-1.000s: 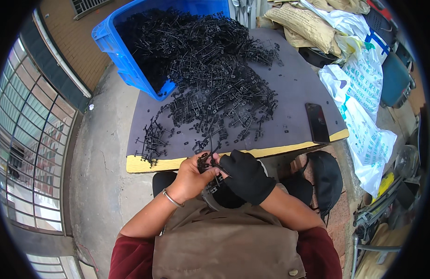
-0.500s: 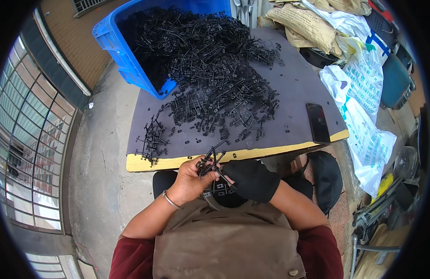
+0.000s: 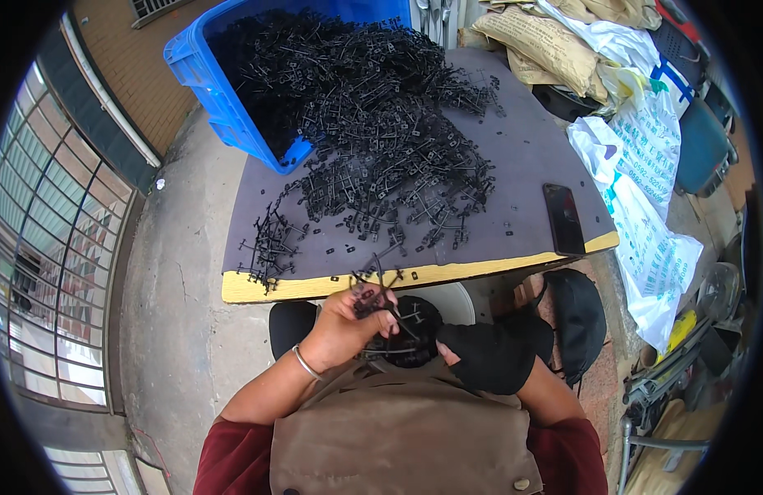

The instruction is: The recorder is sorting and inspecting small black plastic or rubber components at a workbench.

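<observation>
My bare left hand (image 3: 348, 326), a bangle on its wrist, is closed around several branching black plastic sprues (image 3: 380, 285). Their thin arms stick up past the fingers, in front of the table's yellow edge. To its right, my right hand (image 3: 489, 355) wears a black glove and is curled, thumb tip showing; anything inside it is hidden. Between and below the hands sits a round pale bucket (image 3: 464, 304) with black contents, partly covered by the left hand. Beyond, a large heap of similar black sprues (image 3: 381, 140) spreads over the table.
A blue crate (image 3: 233, 124) lies tipped on the grey-topped table (image 3: 522, 165), the heap spilling from it. A small sprue pile (image 3: 270, 247) lies at the near left, a phone (image 3: 565, 219) at the right. White bags (image 3: 645, 223) and brown sacks (image 3: 546, 45) stand beyond the right side.
My right hand has moved away from the left, rightward and toward me, uncovering more of the bucket. The left hand keeps its sprues and has shifted only slightly.
</observation>
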`<state>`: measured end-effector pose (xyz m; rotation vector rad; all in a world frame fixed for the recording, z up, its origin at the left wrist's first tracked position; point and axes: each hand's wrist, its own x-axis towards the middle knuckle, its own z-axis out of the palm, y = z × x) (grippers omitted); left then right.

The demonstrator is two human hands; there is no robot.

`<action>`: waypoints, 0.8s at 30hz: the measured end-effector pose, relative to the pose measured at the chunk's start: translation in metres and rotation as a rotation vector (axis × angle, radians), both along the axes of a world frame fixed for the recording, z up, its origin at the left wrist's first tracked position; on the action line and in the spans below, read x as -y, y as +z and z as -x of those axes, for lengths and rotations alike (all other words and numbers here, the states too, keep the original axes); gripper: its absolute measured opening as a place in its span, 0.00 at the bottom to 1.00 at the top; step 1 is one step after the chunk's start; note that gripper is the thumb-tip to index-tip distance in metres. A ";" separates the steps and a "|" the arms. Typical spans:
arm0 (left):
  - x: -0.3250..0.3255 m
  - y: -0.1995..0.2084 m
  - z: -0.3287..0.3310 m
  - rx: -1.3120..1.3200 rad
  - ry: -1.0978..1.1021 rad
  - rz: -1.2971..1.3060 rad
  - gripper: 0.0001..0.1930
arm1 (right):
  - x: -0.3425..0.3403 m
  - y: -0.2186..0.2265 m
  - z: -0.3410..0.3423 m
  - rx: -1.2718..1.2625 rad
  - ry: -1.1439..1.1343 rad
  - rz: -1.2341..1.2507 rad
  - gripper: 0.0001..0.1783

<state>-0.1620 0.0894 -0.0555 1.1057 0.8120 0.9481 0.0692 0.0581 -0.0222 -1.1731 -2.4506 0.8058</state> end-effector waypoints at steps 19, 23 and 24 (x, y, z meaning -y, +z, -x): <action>-0.007 0.008 -0.018 0.286 0.309 -0.001 0.08 | -0.033 -0.065 0.055 -0.268 -0.149 0.008 0.09; -0.006 0.006 -0.013 0.518 0.123 0.257 0.11 | -0.030 -0.068 0.040 -0.190 -0.022 -0.046 0.07; -0.007 0.000 -0.011 0.543 0.122 0.307 0.11 | -0.023 -0.046 0.033 -0.155 0.014 -0.055 0.06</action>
